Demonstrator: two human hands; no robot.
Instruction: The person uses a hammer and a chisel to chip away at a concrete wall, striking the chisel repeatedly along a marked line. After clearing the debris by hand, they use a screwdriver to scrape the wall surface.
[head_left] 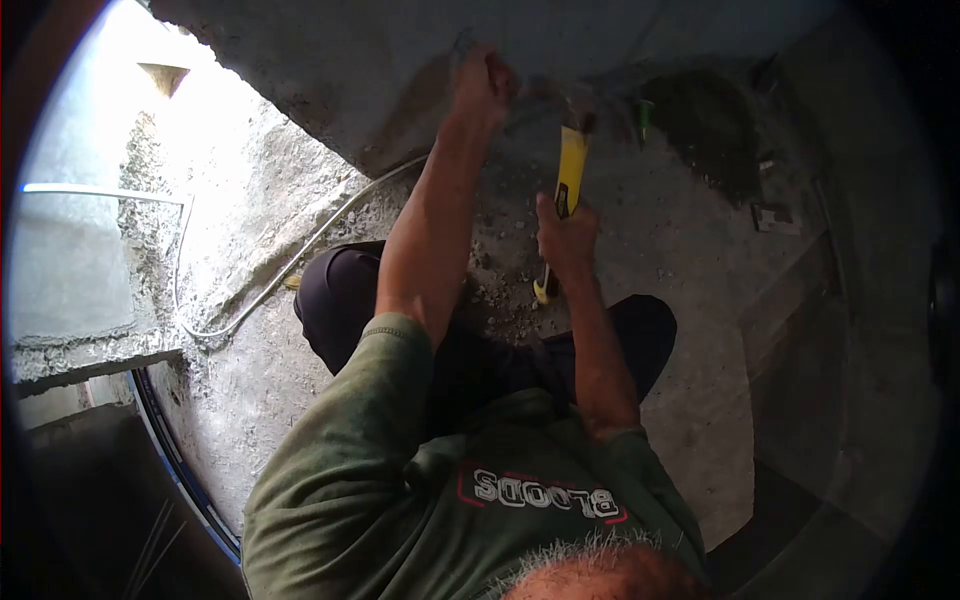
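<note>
A hammer with a yellow and black handle point(571, 165) is in my right hand point(568, 238), fingers wrapped round the grip. Its yellow butt end points back toward my lap, and its head, dark and blurred, points away from me toward the wall. Further forward and to the left, my left hand point(487, 82) is closed in a fist close to the shaded concrete surface point(330, 60). A smeared, thin shape runs from that fist toward the hammer head; what the fist holds I cannot make out.
Crumbled rubble point(495, 268) lies between my knees. A pale cable point(320, 232) curves along the floor at left. A small green object point(645, 118) stands right of the hammer, near a dark patch point(710, 130). Further right lies a flat metal-looking plate point(776, 218).
</note>
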